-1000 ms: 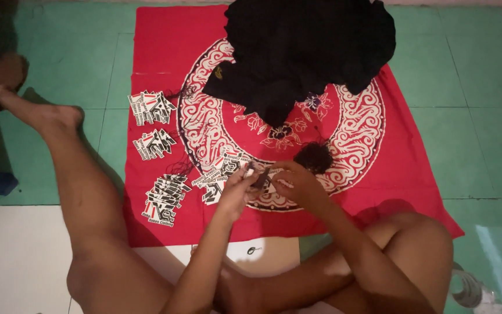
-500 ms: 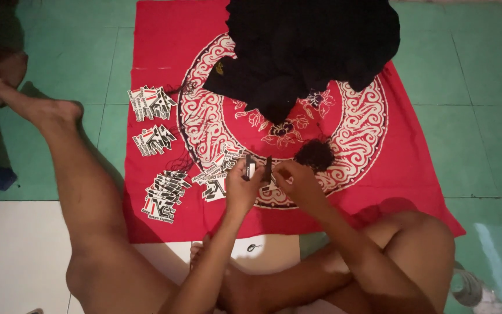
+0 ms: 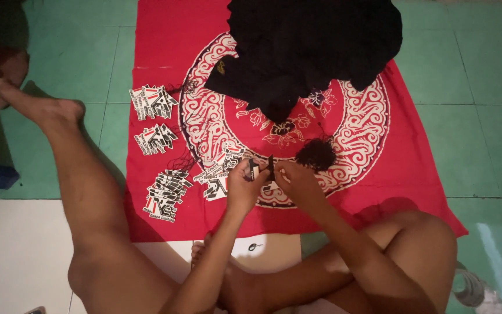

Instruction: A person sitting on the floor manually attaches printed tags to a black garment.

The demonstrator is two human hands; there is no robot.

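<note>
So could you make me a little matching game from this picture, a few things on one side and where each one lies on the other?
Things:
1. black garment pile
2. black thread bundle
3. card tag stacks
4. small tag

Places:
A. left edge of the red cloth
B. between the left hand and right hand
C. top of the cloth
D. just beyond the right hand

Pairs: 1-C, 2-D, 3-A, 4-B

cloth: spread on the floor
garment pile: on the cloth, 12 o'clock
card stacks: on the cloth, 9 o'clock
thread bundle: centre, just beside the hands at 2 o'clock
hands: 6 o'clock of the pile
</note>
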